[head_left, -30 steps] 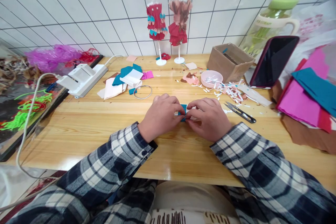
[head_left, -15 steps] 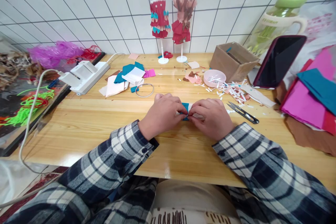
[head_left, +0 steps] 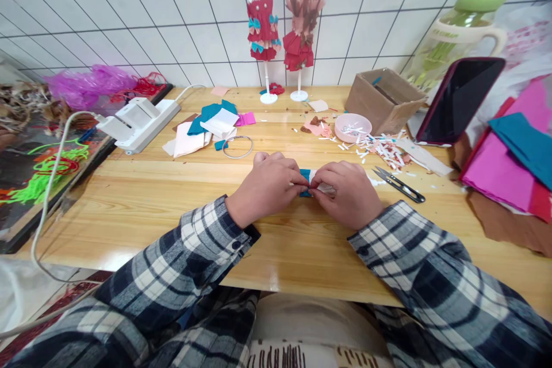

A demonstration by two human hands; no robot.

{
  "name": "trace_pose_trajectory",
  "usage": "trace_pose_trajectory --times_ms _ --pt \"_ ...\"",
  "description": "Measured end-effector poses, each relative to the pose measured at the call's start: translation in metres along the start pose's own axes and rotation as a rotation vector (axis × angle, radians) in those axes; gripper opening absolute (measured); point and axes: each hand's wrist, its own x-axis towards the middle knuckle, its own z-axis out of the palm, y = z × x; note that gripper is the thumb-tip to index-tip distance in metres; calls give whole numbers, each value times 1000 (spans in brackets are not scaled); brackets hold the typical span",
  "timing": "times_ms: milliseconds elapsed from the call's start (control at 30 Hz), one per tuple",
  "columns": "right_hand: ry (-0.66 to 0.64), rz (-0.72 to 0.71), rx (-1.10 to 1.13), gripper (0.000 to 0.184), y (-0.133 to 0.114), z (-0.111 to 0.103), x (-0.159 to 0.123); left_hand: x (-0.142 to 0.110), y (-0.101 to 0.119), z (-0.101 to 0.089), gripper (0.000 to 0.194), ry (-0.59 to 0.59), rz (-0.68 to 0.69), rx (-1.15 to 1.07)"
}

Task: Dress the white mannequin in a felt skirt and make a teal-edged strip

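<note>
Between my two hands, just above the wooden table [head_left: 181,184], is a small teal piece of crepe paper [head_left: 305,175] with a white part on its right side. My left hand [head_left: 272,185] pinches its left side between thumb and fingers. Thumb and forefinger of my right hand [head_left: 347,191] are closed on the right side, and the fingertips of both hands nearly meet at the middle. Most of the piece is hidden behind the fingers. Thread snips [head_left: 400,185] lie just right of my right hand. A silver ring [head_left: 238,147] lies beyond my left hand.
Paper pieces [head_left: 190,137] and a white power strip [head_left: 149,126] are at the left. Two small dress forms [head_left: 268,98] stand by the tiled wall. A pink dish [head_left: 353,126], paper scraps, cardboard box [head_left: 382,100], phone [head_left: 459,100] and coloured sheets [head_left: 504,167] are at the right.
Both hands keep nearly the same place and the same pinch on the teal piece. The view has shifted very slightly.
</note>
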Motion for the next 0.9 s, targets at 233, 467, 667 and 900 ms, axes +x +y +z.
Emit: trace_pose_trajectory --times_ms 233,467,667,900 --pt "3 5 -4 6 -3 -1 0 -2 5 -6 24 30 3 62" --pt "-12 -19 7 10 -2 -1 1 -2 7 -3 11 45 1 112" --pt "-35 -44 29 10 3 -3 1 -3 4 -4 13 40 -8 100" --pt "-37 -105 -11 14 25 -17 -2 -5 1 -6 13 54 -23 114"
